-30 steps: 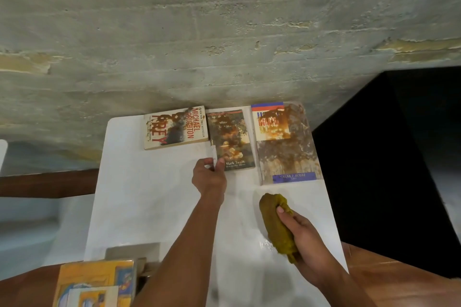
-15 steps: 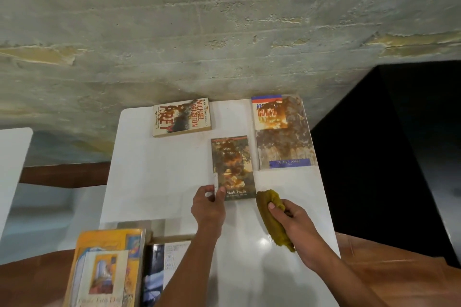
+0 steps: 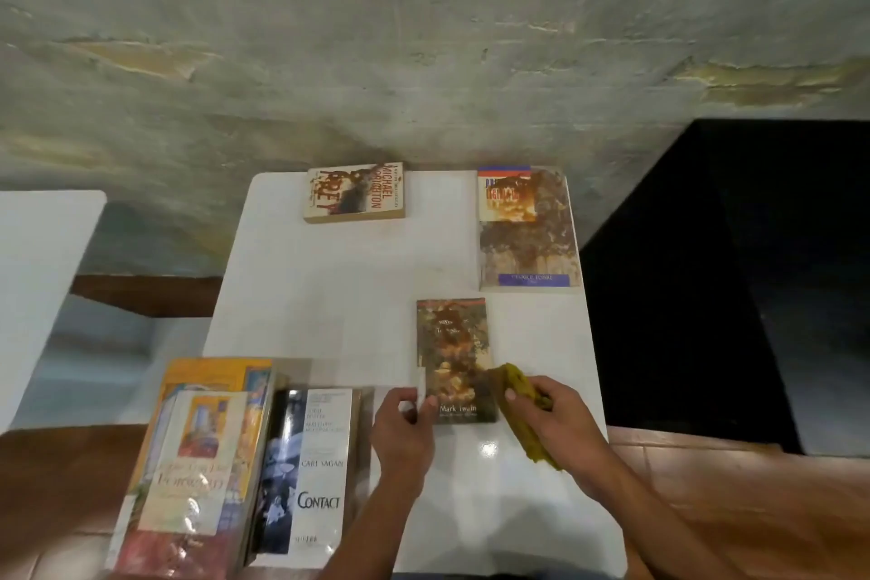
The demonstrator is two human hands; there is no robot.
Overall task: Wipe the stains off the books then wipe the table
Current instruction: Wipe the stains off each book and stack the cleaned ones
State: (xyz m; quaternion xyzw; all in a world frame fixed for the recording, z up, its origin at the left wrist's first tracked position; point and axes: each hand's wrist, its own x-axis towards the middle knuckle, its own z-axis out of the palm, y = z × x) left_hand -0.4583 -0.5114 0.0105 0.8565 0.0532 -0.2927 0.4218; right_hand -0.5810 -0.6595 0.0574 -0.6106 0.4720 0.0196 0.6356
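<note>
Twain book (image 3: pixel 454 356), stained brown, lies flat on the white table (image 3: pixel 329 297) at centre right of the frame. The left hand (image 3: pixel 405 426) pinches its lower left corner between thumb and curled fingers. The right hand (image 3: pixel 548 419) grips a bunched yellow cloth (image 3: pixel 520 410), fingers curled round it, the cloth's upper end touching the book's lower right edge. Large book (image 3: pixel 527 228), heavily stained, lies at the table's upper right corner. Crichton book (image 3: pixel 355 192), with a dark stain, lies turned sideways at the table's upper edge, well apart from the Twain book. At lower left, Contact book (image 3: pixel 313 471) lies beside an orange book (image 3: pixel 197 462). A rough grey wall (image 3: pixel 423 38) fills the upper frame.
</note>
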